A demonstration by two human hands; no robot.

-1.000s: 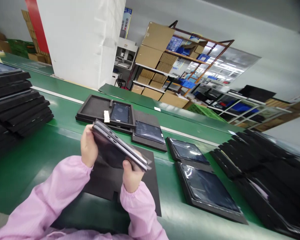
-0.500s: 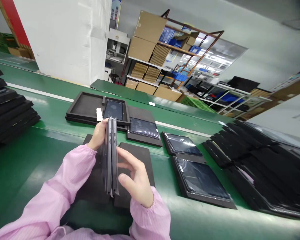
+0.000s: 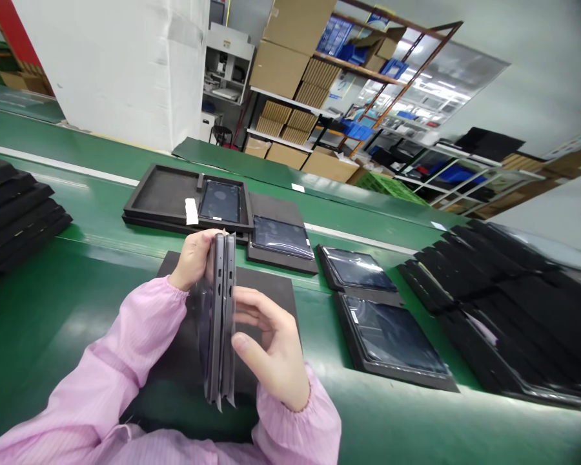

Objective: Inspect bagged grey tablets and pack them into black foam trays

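Note:
Two thin dark grey tablets (image 3: 221, 316) stand on edge, pressed side by side, above a black foam mat (image 3: 266, 284) on the green belt. My left hand (image 3: 196, 258) wraps round their far top corner, fingers closed on them. My right hand (image 3: 271, 352) presses against their right face, thumb at the near edge and fingers curled on the flat side. Both arms wear pink sleeves.
Black foam trays (image 3: 169, 194) lie beyond the mat, one holding a tablet (image 3: 219, 201). More bagged tablets in trays (image 3: 392, 336) run along the belt to the right. Stacks of black trays stand at the left (image 3: 14, 206) and right (image 3: 523, 290). Shelves with cartons (image 3: 290, 58) are behind.
The pair of tablets turned from a flat tilt to standing on edge. My right hand shifted from the lower edge to the right face. The view panned slightly.

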